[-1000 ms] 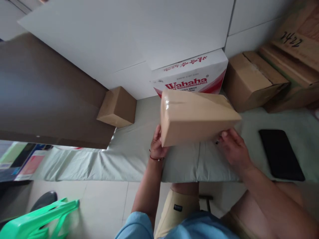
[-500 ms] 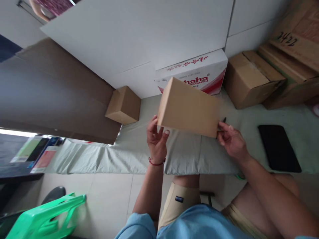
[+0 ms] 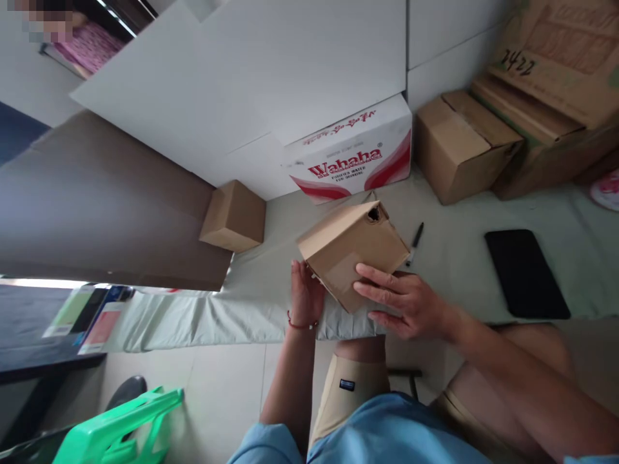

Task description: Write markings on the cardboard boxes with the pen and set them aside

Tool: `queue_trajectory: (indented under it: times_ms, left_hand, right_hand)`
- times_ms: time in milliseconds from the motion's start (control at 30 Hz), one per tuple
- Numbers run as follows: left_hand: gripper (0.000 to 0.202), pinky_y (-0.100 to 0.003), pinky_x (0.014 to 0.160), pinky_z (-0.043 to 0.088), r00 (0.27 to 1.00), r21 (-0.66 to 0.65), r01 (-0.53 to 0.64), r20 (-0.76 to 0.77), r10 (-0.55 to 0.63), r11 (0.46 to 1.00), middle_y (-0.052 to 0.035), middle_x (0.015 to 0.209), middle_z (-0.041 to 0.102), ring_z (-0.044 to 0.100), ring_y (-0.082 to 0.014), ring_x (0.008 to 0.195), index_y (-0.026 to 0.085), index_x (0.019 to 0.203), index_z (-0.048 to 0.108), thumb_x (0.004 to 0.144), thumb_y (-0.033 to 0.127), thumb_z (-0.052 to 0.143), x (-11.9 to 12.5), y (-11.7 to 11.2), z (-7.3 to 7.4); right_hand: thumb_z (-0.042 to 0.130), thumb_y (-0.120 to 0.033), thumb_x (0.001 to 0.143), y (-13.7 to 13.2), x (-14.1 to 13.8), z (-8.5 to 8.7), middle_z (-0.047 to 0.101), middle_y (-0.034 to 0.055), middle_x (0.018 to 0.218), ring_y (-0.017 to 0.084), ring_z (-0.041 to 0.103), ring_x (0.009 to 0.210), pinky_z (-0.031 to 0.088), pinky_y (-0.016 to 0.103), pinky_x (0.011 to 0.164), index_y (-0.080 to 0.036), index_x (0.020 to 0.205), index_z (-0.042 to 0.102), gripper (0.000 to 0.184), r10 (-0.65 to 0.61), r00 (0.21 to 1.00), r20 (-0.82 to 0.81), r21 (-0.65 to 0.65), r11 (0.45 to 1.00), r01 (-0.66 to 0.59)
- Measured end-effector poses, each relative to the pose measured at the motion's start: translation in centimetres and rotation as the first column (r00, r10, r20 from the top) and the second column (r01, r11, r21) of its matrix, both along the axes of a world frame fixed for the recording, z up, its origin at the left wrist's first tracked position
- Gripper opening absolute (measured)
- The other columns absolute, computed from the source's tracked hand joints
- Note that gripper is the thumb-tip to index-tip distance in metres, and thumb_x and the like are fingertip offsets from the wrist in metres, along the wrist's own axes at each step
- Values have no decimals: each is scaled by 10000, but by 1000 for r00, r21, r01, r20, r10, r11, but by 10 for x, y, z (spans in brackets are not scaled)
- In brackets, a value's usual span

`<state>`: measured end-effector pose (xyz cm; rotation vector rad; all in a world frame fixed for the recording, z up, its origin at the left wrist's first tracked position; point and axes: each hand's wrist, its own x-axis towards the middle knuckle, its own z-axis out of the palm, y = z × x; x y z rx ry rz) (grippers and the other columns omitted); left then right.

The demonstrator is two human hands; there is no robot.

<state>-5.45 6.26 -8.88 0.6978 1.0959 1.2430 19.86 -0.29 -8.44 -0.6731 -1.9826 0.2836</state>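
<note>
A small brown cardboard box is tilted between my hands above the cloth-covered table. Near one top corner it has a dark, ragged hole. My left hand, with a red string bracelet at the wrist, supports the lower left edge; the box partly hides its fingers. Across the near face lie the spread fingers of my right hand, their tips touching the cardboard, with the thumb out of sight. A pen lies on the cloth just right of the box.
A black phone-like slab lies to the right. Behind stand a white Wahaba-labelled carton and larger brown cartons. Another small box sits left beside a brown panel. A green stool is on the floor. A person is beyond the partition.
The box has been turned and lowered, so its holed corner now shows. My right hand has shifted from its right corner onto the near face. My left hand stays at the left edge.
</note>
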Motion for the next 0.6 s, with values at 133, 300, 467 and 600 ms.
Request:
queue_trajectory:
  times_ms: [133, 300, 467, 600]
  left_hand:
    - [501, -275, 703, 590, 994, -8, -49, -98, 48, 999, -75, 1129, 782, 750, -184, 854, 208, 1077, 741, 892, 674, 756, 2, -10, 0]
    - [567, -205, 490, 464, 943, 31, -104, -315, 109, 994, 11, 747, 680, 646, -109, 543, 176, 905, 683, 768, 700, 852, 3, -24, 15]
    - [536, -190, 441, 346, 852, 63, -45, -519, 71, 997, 57, 510, 509, 478, -81, 445, 180, 755, 629, 811, 666, 847, 9, -36, 33]
    - [496, -201, 496, 373, 774, 183, -51, -613, 155, 982, 35, 524, 535, 466, -89, 491, 179, 729, 626, 909, 620, 764, 6, -37, 37]
  right_hand:
    - [585, -80, 1028, -1, 4, 6, 409, 78, 1751, 179, 536, 1551, 586, 292, 1167, -302, 1758, 274, 823, -50, 996, -69, -18, 999, 49]
    - [581, -80, 1038, 5, 27, 18, 428, 32, 1745, 188, 521, 1561, 556, 329, 1224, -362, 1739, 327, 797, -134, 972, -193, -109, 987, 115]
    - [609, -213, 1076, 8, 47, 22, 571, 25, 1642, 228, 654, 1441, 596, 392, 1197, -356, 1642, 526, 590, -320, 918, -235, -243, 934, 263]
    - [661, -257, 1060, 10, 49, 23, 667, 34, 1544, 232, 707, 1371, 610, 386, 1179, -327, 1546, 643, 492, -329, 912, -244, -250, 930, 269]
